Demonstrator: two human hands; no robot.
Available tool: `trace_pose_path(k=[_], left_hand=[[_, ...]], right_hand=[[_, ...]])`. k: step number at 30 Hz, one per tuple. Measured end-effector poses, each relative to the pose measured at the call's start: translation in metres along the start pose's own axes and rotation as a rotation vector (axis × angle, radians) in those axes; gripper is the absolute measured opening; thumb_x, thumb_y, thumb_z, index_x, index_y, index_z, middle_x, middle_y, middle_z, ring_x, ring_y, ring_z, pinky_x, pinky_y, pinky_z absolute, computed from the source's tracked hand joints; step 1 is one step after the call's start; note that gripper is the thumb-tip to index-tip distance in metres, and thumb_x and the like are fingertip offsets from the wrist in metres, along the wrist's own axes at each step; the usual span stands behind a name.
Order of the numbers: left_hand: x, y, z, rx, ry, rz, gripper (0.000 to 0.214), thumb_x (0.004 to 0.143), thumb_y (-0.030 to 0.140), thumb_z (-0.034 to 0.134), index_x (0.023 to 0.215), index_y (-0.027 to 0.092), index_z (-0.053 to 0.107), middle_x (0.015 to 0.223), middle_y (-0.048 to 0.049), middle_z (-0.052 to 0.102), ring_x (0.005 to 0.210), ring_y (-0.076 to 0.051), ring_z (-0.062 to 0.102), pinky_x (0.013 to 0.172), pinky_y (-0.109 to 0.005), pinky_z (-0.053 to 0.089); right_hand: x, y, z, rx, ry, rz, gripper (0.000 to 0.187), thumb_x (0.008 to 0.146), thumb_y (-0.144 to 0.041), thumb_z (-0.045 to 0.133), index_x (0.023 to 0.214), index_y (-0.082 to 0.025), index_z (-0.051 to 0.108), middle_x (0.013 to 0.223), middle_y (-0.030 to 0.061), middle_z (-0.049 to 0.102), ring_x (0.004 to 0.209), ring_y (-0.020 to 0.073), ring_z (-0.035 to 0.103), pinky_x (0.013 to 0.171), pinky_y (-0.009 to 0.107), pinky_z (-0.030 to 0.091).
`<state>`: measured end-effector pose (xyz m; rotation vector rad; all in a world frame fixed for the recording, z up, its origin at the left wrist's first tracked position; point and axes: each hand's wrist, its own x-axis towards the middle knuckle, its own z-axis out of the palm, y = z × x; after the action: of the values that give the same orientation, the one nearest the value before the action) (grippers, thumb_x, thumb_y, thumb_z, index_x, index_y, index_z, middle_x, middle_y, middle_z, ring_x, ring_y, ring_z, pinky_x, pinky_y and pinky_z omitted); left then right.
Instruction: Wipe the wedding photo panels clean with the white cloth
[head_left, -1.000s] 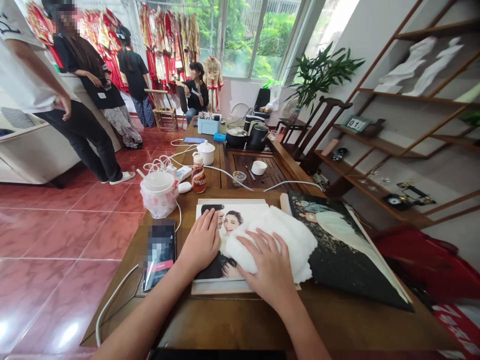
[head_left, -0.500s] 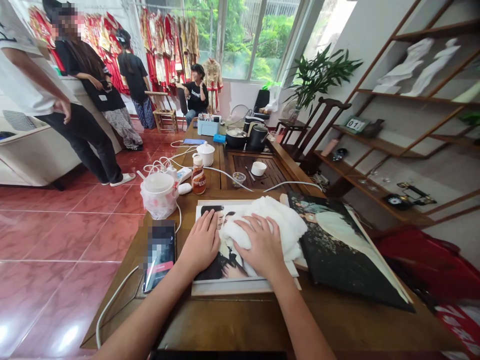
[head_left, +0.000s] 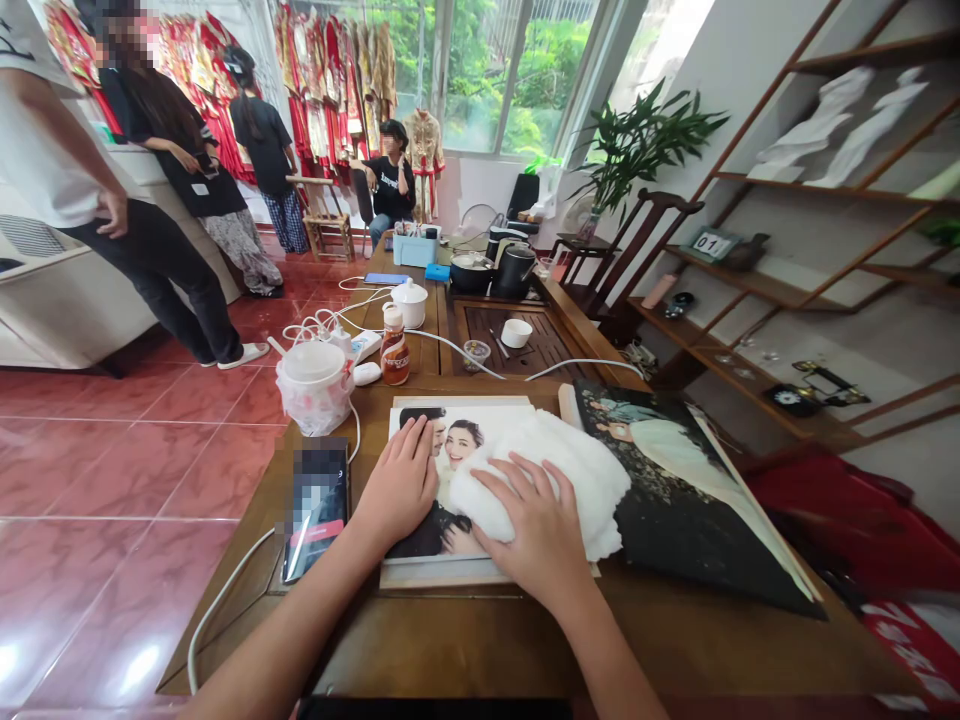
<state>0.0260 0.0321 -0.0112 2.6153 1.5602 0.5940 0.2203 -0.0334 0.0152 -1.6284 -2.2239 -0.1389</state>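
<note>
White fluffy cloth bunches under my right hand, and we're right on top of the wedding photo panel, lying flat on the wooden surface. My left hand is spread palm-down on the print, at the panel's left side, just beside the cloth. The hands are apart, both open and pressing down, neither one clamped on anything. Left of the panel, there's a phone with a blurred screen, and a white cable curls off the surface's edge. Just past the panel's far-left corner sit a plastic-wrapped white tub and a bottle of brown liquid. Right of the panel lies a second, dark photo panel, showing a figure in a pale gown. Far beyond the panel, a person in a black T-shirt sits at the end of the surface.
</note>
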Motion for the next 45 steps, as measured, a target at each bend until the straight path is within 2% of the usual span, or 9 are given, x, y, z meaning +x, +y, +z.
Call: trace_pose_path(k=[6,10,19,22,32,35,41,45], left_hand=[[0.001,0.001,0.0,0.001,-0.015,-0.004,0.05,0.097,0.024,0.031,0.143,0.006,0.035,0.15,-0.0131,0.034,0.141,-0.026,0.025,0.115,-0.042,0.027],[0.001,0.002,0.0,0.002,-0.01,-0.001,0.05,0.097,0.025,0.031,0.143,0.007,0.035,0.15,-0.0122,0.034,0.141,-0.026,0.025,0.114,-0.042,0.027],[0.0,0.002,-0.003,0.006,0.0,-0.005,0.049,0.096,0.023,0.034,0.142,0.007,0.037,0.149,-0.0133,0.036,0.141,-0.026,0.027,0.114,-0.042,0.028],[0.0,0.001,-0.001,0.011,-0.006,-0.008,0.05,0.096,0.023,0.034,0.142,0.007,0.036,0.15,-0.0132,0.035,0.141,-0.026,0.026,0.114,-0.042,0.028],[0.0,-0.001,-0.002,0.02,-0.019,-0.005,0.051,0.097,0.024,0.031,0.144,0.006,0.033,0.151,-0.0131,0.032,0.141,-0.026,0.025,0.115,-0.042,0.026],[0.0,-0.001,-0.002,0.016,-0.01,-0.003,0.05,0.097,0.024,0.032,0.144,0.007,0.034,0.151,-0.0131,0.033,0.141,-0.026,0.025,0.115,-0.043,0.027],[0.002,-0.001,-0.001,0.015,-0.003,-0.006,0.05,0.095,0.023,0.033,0.143,0.006,0.035,0.15,-0.0135,0.034,0.141,-0.026,0.026,0.114,-0.043,0.028],[0.003,-0.002,0.0,0.016,-0.012,-0.01,0.05,0.096,0.024,0.033,0.143,0.007,0.035,0.15,-0.0133,0.034,0.141,-0.026,0.026,0.114,-0.043,0.028]], right_hand=[[0.029,0.009,0.007,-0.016,0.04,0.024,0.041,0.081,-0.043,0.057,0.12,-0.032,0.058,0.125,0.0026,0.059,0.121,0.0287,0.043,0.107,0.051,0.017],[0.035,0.009,0.009,-0.019,0.06,0.041,0.04,0.082,-0.043,0.056,0.121,-0.031,0.058,0.124,0.0036,0.06,0.121,0.0287,0.043,0.108,0.051,0.016],[-0.005,-0.005,0.0,-0.009,-0.004,0.019,0.045,0.079,-0.043,0.058,0.123,-0.033,0.056,0.128,0.0015,0.058,0.124,0.0295,0.042,0.109,0.052,0.017],[-0.009,-0.006,-0.001,-0.001,-0.018,0.011,0.044,0.08,-0.044,0.057,0.123,-0.034,0.056,0.127,0.0009,0.058,0.123,0.029,0.043,0.108,0.051,0.017],[0.038,0.009,0.009,-0.035,0.051,0.048,0.039,0.082,-0.044,0.056,0.119,-0.031,0.058,0.122,0.0028,0.06,0.122,0.0284,0.043,0.108,0.052,0.017],[0.031,0.006,0.009,-0.039,0.055,0.039,0.04,0.081,-0.042,0.058,0.12,-0.031,0.058,0.123,0.003,0.06,0.123,0.0285,0.043,0.109,0.052,0.016],[-0.002,-0.002,0.001,-0.028,-0.001,-0.004,0.044,0.08,-0.043,0.058,0.122,-0.032,0.057,0.126,0.0025,0.059,0.123,0.0295,0.043,0.108,0.052,0.018],[-0.002,0.001,0.0,-0.017,-0.012,-0.019,0.042,0.08,-0.044,0.058,0.121,-0.033,0.058,0.125,0.0007,0.059,0.122,0.0289,0.044,0.107,0.052,0.019]])
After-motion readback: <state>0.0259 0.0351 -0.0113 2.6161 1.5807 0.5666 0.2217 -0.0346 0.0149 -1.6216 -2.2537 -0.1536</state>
